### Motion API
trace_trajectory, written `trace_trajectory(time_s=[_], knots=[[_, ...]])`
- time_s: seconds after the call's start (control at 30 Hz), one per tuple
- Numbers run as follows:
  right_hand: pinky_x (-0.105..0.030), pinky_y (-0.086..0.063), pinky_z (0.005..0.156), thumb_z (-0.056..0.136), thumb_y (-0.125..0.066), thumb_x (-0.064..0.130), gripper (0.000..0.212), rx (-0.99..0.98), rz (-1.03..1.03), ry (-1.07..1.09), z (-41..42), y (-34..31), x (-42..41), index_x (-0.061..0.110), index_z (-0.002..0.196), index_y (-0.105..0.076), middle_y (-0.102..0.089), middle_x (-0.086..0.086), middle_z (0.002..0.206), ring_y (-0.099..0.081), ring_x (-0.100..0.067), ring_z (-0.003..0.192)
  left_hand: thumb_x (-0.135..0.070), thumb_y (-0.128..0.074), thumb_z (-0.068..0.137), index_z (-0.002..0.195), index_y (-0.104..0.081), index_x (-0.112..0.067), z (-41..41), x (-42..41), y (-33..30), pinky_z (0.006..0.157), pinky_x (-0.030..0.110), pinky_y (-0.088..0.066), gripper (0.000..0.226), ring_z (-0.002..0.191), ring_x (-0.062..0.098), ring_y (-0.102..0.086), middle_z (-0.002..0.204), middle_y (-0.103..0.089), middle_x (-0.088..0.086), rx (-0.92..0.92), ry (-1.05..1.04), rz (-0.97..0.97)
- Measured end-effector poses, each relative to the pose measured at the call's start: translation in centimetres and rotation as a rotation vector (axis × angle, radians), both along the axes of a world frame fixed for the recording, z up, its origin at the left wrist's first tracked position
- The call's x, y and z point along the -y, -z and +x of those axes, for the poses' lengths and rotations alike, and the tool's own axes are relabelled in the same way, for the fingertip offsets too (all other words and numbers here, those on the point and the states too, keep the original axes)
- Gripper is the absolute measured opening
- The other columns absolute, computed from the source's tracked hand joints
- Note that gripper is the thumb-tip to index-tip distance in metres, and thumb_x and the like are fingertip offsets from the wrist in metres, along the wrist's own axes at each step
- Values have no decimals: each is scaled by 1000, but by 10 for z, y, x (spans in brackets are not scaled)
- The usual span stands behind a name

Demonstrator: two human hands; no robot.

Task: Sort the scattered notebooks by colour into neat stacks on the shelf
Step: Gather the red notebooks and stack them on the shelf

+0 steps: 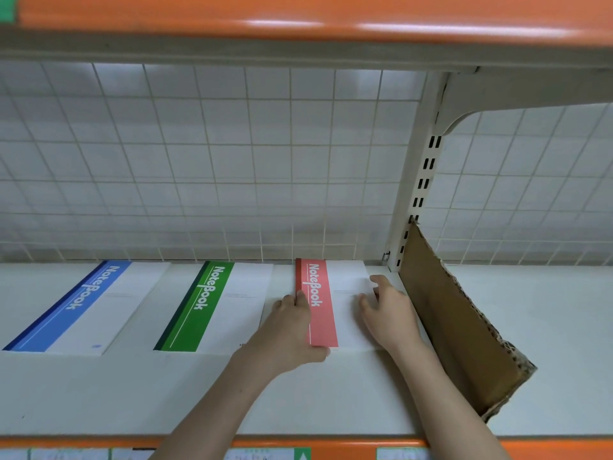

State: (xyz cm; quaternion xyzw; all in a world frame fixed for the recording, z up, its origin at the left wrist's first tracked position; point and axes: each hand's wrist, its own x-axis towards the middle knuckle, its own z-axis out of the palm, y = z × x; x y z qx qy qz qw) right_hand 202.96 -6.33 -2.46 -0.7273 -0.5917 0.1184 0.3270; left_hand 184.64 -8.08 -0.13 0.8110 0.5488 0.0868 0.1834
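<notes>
Three notebook stacks lie in a row on a white shelf (331, 393), each cover printed "NoteBook" on a coloured band: blue notebook (83, 307) at left, green notebook (212, 307) in the middle, red notebook (326, 307) at right, just beside a tilted cardboard divider (457, 327).

Both hands are on the red one. The left hand (288, 330) presses against its spine edge, thumb along the near edge — fingers fairly straight. The right hand (388, 310) rests on the white cover, fingers loosely spread.

This looks like the final squaring of the red stack; next, judging by its slight skew, nudge it parallel with its neighbours. Smaller print is unreadable.
</notes>
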Motion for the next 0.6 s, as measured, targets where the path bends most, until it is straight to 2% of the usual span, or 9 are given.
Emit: trace_trajectory(time_s=[0.1, 0.2, 0.33, 0.47, 0.53, 0.6], knots=[[-33, -43, 63, 92, -45, 14, 40, -12, 3, 47, 1, -1, 1, 10, 131, -48, -64, -9, 76, -57, -28, 74, -45, -67, 79, 143, -24, -9, -1, 2, 1, 102, 32, -38, 85, 123, 23, -34, 129, -39, 8, 16, -2, -2], [-30, -40, 57, 91, -41, 10, 42, 27, 3, 72, 1, -3, 2, 11, 132, -49, -61, -8, 69, -53, -26, 66, -45, -66, 79, 145, -22, -9, -1, 3, 2, 103, 31, -37, 87, 124, 23, -33, 131, -38, 8, 15, -8, -8], [-33, -51, 64, 91, -40, 10, 44, 55, -27, 48, -1, -5, 5, 10, 133, -49, -66, -13, 77, -61, -29, 74, -44, -65, 80, 143, -23, -7, 1, 2, 3, 103, 33, -36, 85, 123, 25, -34, 130, -38, 9, -6, -19, -11], [-30, -46, 59, 90, -41, 11, 44, 55, -35, 52, -1, -5, 4, 12, 133, -49, -64, -9, 78, -58, -27, 73, -48, -67, 79, 147, -19, -15, -2, 1, 4, 106, 38, -36, 89, 126, 23, -32, 134, -39, 6, 11, 1, -44], [-28, -43, 59, 90, -43, 11, 40, 81, -28, 38, -2, -5, 4, 9, 129, -52, -64, -11, 91, -59, -28, 84, -52, -69, 77, 146, -21, -24, -7, 2, 4, 106, 40, -36, 88, 127, 21, -31, 133, -39, 3, 66, -5, -64], [-26, -37, 61, 89, -45, 11, 35, 137, -14, 39, -3, -5, 4, 3, 121, -55, -62, -14, 103, -56, -30, 95, -55, -64, 81, 142, -27, -28, -12, 6, 2, 106, 38, -37, 77, 127, 19, -32, 131, -40, 1, 107, -27, -21]])
